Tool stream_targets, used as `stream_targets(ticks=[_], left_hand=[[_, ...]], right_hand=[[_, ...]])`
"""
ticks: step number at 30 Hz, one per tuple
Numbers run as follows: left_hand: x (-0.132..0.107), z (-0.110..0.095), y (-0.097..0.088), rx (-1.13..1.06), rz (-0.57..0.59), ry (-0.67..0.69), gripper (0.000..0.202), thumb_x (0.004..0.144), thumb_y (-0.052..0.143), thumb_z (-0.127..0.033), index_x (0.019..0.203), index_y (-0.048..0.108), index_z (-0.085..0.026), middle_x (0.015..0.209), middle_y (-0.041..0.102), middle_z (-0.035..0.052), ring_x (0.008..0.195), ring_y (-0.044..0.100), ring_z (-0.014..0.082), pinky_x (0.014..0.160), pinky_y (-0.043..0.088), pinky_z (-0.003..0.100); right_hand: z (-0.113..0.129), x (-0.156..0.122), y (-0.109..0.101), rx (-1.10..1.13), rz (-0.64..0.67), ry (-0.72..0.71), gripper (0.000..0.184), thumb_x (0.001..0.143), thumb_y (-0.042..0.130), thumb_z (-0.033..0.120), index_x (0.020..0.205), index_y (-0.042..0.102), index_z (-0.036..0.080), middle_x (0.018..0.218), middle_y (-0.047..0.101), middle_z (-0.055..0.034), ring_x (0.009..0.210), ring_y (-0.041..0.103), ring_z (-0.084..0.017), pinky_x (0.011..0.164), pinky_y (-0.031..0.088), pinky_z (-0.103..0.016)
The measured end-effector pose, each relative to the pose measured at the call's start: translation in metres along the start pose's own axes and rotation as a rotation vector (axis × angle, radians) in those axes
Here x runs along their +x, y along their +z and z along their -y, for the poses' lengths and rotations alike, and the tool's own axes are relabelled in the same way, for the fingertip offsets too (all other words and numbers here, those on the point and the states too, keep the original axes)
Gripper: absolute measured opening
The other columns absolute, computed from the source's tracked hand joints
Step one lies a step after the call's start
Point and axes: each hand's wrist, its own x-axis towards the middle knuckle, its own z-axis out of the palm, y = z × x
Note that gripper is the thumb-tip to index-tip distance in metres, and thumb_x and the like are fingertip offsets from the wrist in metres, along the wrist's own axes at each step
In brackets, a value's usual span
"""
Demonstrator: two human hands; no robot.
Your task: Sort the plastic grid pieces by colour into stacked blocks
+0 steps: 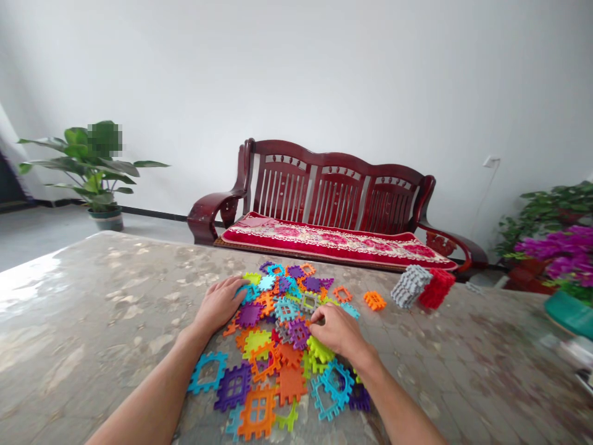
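A heap of flat plastic interlocking tiles [278,334] in orange, purple, blue, green and grey lies spread on the marble-patterned table [92,321]. My left hand [220,303] rests flat on the heap's left side, fingers stretched over a blue tile. My right hand [338,330] sits on the heap's right side, its fingers curled in a pinch at a grey tile [309,303]. A grey stack of joined tiles [410,285] and a red stack [436,288] stand together farther right. One orange tile [374,300] lies apart from the heap.
A dark red wooden bench [333,204] with a floral cushion stands behind the table against a white wall. A potted plant [95,167] is on the floor at left. Purple flowers [560,247] and a teal object [572,312] sit at the right edge.
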Motion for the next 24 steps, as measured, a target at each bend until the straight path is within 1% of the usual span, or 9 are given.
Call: stream_targets(ticks=[2, 6, 8, 10, 14, 19, 22, 24], left_hand=[[0.0, 0.0, 0.0, -0.001, -0.004, -0.001, 0.042, 0.092, 0.036, -0.04, 0.123, 0.064, -0.03, 0.138, 0.06, 0.0024, 0.129, 0.052, 0.0232, 0.111, 0.034, 0.04], [0.001, 0.001, 0.001, 0.002, 0.004, 0.005, 0.043, 0.093, 0.036, -0.041, 0.124, 0.063, -0.029, 0.139, 0.06, 0.0033, 0.128, 0.052, 0.0231, 0.111, 0.033, 0.04], [0.001, 0.001, 0.002, 0.005, 0.008, 0.007, 0.044, 0.093, 0.035, -0.04, 0.124, 0.063, -0.028, 0.139, 0.059, 0.0037, 0.129, 0.052, 0.0234, 0.111, 0.033, 0.041], [0.001, 0.002, 0.002, 0.003, 0.005, 0.006, 0.044, 0.092, 0.035, -0.04, 0.124, 0.063, -0.028, 0.138, 0.06, 0.0038, 0.128, 0.053, 0.0237, 0.111, 0.034, 0.041], [0.001, 0.003, 0.003, -0.012, -0.004, 0.001, 0.042, 0.092, 0.037, -0.04, 0.123, 0.063, -0.03, 0.139, 0.059, 0.0023, 0.129, 0.052, 0.0226, 0.111, 0.033, 0.04], [0.001, 0.003, 0.003, -0.017, -0.006, -0.005, 0.041, 0.092, 0.038, -0.04, 0.123, 0.063, -0.031, 0.14, 0.059, 0.002, 0.128, 0.052, 0.0216, 0.111, 0.033, 0.039], [0.001, 0.003, 0.002, -0.014, -0.001, 0.002, 0.042, 0.092, 0.037, -0.041, 0.123, 0.063, -0.03, 0.14, 0.058, 0.0025, 0.129, 0.052, 0.0226, 0.111, 0.033, 0.04], [0.001, 0.003, 0.002, -0.013, 0.004, 0.002, 0.042, 0.092, 0.037, -0.041, 0.123, 0.063, -0.03, 0.14, 0.058, 0.003, 0.129, 0.052, 0.0232, 0.111, 0.033, 0.041]], right_hand=[[0.0, 0.0, 0.0, 0.017, 0.01, -0.002, 0.014, 0.071, 0.06, 0.027, 0.08, 0.071, 0.026, 0.09, 0.072, 0.0002, 0.089, 0.064, -0.017, 0.074, 0.041, -0.025], [0.001, 0.001, 0.003, -0.008, 0.022, -0.031, 0.026, 0.069, 0.061, 0.026, 0.092, 0.072, 0.027, 0.093, 0.071, -0.0001, 0.09, 0.063, -0.018, 0.073, 0.04, -0.025], [0.001, 0.002, 0.006, -0.023, 0.026, -0.036, 0.026, 0.068, 0.06, 0.022, 0.09, 0.072, 0.027, 0.093, 0.07, 0.0001, 0.089, 0.063, -0.017, 0.073, 0.039, -0.025], [0.002, 0.003, 0.01, -0.033, 0.009, -0.038, 0.021, 0.069, 0.057, 0.02, 0.084, 0.071, 0.026, 0.091, 0.07, -0.0001, 0.088, 0.062, -0.017, 0.072, 0.039, -0.025], [0.004, 0.004, 0.012, -0.018, -0.024, -0.026, 0.013, 0.071, 0.056, 0.019, 0.076, 0.067, 0.024, 0.087, 0.071, 0.0, 0.086, 0.062, -0.017, 0.07, 0.038, -0.025], [-0.002, 0.008, 0.007, 0.132, -0.031, 0.029, 0.009, 0.073, 0.055, 0.02, 0.076, 0.063, 0.022, 0.078, 0.07, 0.0017, 0.074, 0.062, -0.014, 0.065, 0.037, -0.023], [-0.011, 0.011, 0.006, 0.275, -0.064, 0.016, 0.007, 0.074, 0.055, 0.02, 0.078, 0.06, 0.021, 0.074, 0.069, 0.0017, 0.069, 0.062, -0.014, 0.061, 0.039, -0.022], [-0.019, 0.013, 0.004, 0.344, -0.12, -0.014, 0.006, 0.076, 0.054, 0.023, 0.079, 0.059, 0.021, 0.074, 0.068, 0.001, 0.069, 0.063, -0.015, 0.062, 0.041, -0.023]])
